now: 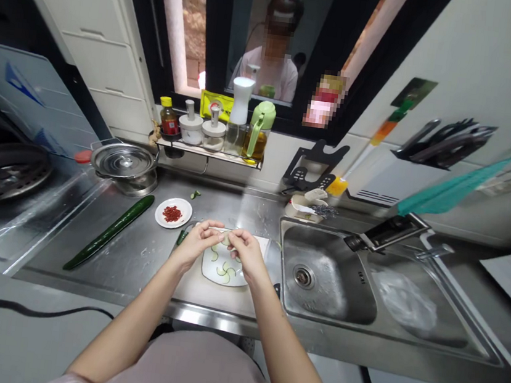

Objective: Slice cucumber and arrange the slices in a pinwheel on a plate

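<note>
My left hand point(202, 244) and my right hand point(248, 253) meet above the far part of a white plate point(213, 277). Between their fingertips is a thin, pale cucumber slice point(226, 237), pinched from both sides. Thin cucumber slices with green rims lie on the plate, several of them fanned into a pinwheel point(226, 272) near its front. A white cutting board point(190, 292) lies under the plate. Just left of my left hand, a dark green cucumber piece point(181, 237) is partly in view.
A whole cucumber point(110, 233) lies at the left, near a small dish point(159, 217) of chopped red bits. Cucumber scraps point(195, 195) sit behind. A steel pot point(123, 163), a seasoning shelf point(214, 151) and a sink point(332, 288) surround the counter.
</note>
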`<state>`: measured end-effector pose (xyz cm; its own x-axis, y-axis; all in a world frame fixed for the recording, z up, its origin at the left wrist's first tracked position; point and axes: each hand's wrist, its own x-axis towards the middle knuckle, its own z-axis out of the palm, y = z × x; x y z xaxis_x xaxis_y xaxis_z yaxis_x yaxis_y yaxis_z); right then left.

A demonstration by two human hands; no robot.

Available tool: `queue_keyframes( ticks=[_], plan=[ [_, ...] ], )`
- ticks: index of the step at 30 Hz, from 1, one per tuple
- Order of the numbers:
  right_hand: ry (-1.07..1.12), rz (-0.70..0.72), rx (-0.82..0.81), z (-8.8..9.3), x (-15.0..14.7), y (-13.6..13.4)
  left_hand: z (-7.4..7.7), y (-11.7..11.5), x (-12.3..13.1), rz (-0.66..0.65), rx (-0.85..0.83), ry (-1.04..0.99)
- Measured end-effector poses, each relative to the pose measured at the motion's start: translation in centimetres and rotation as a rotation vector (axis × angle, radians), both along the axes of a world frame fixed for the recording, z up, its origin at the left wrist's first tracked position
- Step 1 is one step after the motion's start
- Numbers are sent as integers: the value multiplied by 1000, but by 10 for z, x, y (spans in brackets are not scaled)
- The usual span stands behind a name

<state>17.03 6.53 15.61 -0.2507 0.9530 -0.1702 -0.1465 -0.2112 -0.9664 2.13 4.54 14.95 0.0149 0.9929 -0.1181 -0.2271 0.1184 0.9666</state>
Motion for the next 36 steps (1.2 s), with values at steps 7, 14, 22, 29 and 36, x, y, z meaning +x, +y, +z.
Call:
queue_keyframes(
  ticks=[7, 14, 22, 29, 36],
  plan=[
    [86, -67, -74, -5, -1, -7, -8, -5, 15, 91, 30, 35],
    [96, -42, -76, -4, -1, -11, -3, -8, 15, 32, 29, 33],
    [108, -37, -123, -2, -1, -14, -3, -10, 6, 39, 151, 240],
    [77, -44, -137, -2, -2, -16, -2, -13, 7, 25, 208, 332],
    [126, -8, -173, -3, -2, -16, -1, -15, 5, 114, 271, 539]
  ],
)
